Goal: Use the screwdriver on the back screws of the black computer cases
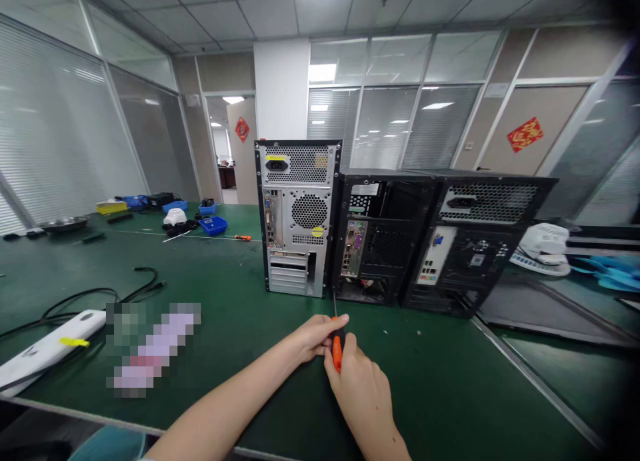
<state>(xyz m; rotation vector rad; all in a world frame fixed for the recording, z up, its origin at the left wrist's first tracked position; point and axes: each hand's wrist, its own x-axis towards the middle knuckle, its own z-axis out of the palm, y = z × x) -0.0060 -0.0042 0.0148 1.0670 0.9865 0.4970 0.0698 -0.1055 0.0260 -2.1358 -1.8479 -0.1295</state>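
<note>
An orange and black screwdriver (337, 353) is held in both hands, its thin metal shaft pointing away from me. My right hand (361, 388) wraps round the handle. My left hand (320, 334) is closed at the front of the handle, near the shaft. The shaft's tip reaches the bottom edge between a silver-backed computer tower (295, 248) and a black computer case (385, 248); whether it touches either is unclear. Another black computer tower (457, 248) stands at their right. All show their rear sides, with ports and vents.
A white power strip (55, 348) with black cables lies at the left, beside a blurred-out object (155, 351). Blue trays (213, 226) and another orange screwdriver (243, 238) lie at the back of the green table (210, 274). A white object (545, 244) and blue gloves (610, 273) are at the right.
</note>
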